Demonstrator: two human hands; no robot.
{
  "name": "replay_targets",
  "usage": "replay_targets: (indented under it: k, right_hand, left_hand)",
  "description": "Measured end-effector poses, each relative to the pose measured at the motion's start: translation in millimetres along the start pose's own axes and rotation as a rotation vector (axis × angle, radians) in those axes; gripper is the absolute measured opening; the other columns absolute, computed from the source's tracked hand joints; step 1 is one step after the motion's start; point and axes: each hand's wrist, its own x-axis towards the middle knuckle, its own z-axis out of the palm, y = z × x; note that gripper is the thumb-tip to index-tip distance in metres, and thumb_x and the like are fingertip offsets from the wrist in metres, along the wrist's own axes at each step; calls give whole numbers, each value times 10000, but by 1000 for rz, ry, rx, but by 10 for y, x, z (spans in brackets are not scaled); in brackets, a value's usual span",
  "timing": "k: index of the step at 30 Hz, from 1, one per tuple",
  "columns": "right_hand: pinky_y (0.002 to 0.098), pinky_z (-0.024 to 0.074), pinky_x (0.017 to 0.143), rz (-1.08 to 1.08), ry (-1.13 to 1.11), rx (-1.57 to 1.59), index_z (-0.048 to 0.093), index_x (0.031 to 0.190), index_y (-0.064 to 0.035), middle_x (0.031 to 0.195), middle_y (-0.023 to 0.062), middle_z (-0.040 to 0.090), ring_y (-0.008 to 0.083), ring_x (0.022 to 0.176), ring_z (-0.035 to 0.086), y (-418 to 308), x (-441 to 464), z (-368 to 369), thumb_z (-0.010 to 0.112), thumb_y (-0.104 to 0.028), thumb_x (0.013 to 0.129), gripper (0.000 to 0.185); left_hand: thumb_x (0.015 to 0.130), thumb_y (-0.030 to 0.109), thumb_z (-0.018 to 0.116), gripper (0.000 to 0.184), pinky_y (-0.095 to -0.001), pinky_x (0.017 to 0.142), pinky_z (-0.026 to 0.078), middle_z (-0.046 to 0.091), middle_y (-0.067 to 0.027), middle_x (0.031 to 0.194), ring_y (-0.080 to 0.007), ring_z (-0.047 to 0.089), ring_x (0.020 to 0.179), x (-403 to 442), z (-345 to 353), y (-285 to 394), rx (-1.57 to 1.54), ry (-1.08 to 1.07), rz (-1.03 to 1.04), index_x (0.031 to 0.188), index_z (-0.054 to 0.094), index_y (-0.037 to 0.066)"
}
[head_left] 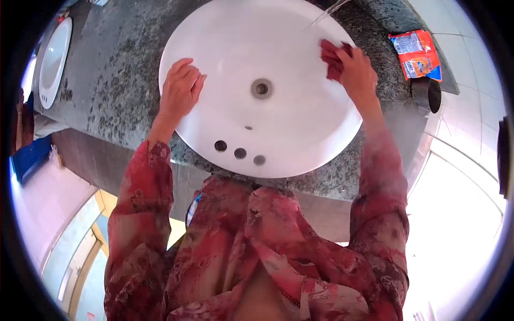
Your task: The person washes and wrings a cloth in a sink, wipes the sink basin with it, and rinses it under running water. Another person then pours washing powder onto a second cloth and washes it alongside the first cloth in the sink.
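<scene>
A white oval sink basin (pixel 230 53) lies in front of me, with a round drain in its middle and several small holes near its close edge. My right hand (pixel 360 75) is closed on a crumpled dark red cloth (pixel 333 60) over the basin's right side. At the left rim, my left hand (pixel 182 88) is held over the basin with bent fingers a little apart and nothing in it. A clear stream or spout (pixel 330 12), too blurred to tell which, shows at the basin's top right.
An orange and blue packet (pixel 417 55) lies on the dark speckled counter (pixel 118 69) at the right, beside a dark round object (pixel 427 95). Far left is a second white sink (pixel 56 61). A partly visible person (pixel 24 128) is at the left edge.
</scene>
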Motion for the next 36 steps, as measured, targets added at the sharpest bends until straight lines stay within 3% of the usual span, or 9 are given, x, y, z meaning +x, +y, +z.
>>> replay_targets:
  k: [9,11,13,16,22,25,29,31,36]
  right_hand:
    - [424,539,758,-146,-657,462,650,1015,-99,1099,122,638,285,915,638,-966,-804,38,630,-367,870,305]
    - [434,505,841,-443,-452,694,633,1055,-74,1098,139,654,314,930,628,-1228,-774,946,660,-422,843,408]
    - [457,480,868,-7,-633,952,596,1109,-55,1038,185,652,387,970,602,-1855,-483,699,635,-273,850,341]
    - [472,475,858,-187,-545,1104,525,1211,-48,1023,258,617,432,996,578,-2043,-351,713,490,-41,796,417]
    - [467,518,827,-328,-845,144,623,1182,-231,1030,151,610,333,974,624,-631,-540,210,650,-292,816,372]
    - [444,530,808,-230,-705,-56,653,1097,-205,1048,138,579,345,906,631,-460,-274,283,648,-207,817,280]
    - [439,493,875,-240,-40,131,623,1164,-93,1271,173,494,338,1094,539,-854,137,818,622,-107,807,357]
    - [485,363,992,-351,12,81,566,1200,-58,1287,144,480,340,1160,457,-1013,218,1259,654,-151,804,416]
    - [456,411,886,-350,140,111,561,960,-124,1178,124,514,300,1093,488,-1240,335,1328,638,-206,819,180]
  left_hand:
    - [799,69,698,100,-386,917,463,632,-80,906,-289,557,1095,-36,34,-38,57,-25,-18,830,612,30]
    - [797,86,701,108,-381,919,461,622,-74,882,-280,559,1089,-48,48,-27,53,-14,-25,807,604,38]
    - [791,121,705,138,-372,924,457,602,-63,836,-261,563,1077,-34,62,-71,52,13,-26,760,589,54]
    - [790,112,702,131,-381,916,463,604,-68,834,-266,568,1071,-37,47,-80,43,7,-23,760,591,51]
    - [790,104,702,132,-387,914,466,610,-75,830,-275,572,1069,-30,34,-72,-7,30,-41,763,589,40]
    - [789,109,708,136,-383,919,465,611,-74,833,-275,570,1074,-28,43,-76,26,11,-54,761,593,40]
    - [788,114,711,138,-382,923,465,612,-73,833,-277,571,1074,-45,30,-56,38,7,-61,762,597,40]
    - [800,82,703,101,-384,931,468,637,-75,886,-292,574,1087,-45,27,-94,-19,-28,-78,831,625,26]
    - [785,80,710,109,-394,925,467,639,-89,899,-308,573,1082,14,-1,-74,-5,-52,-90,824,626,24]
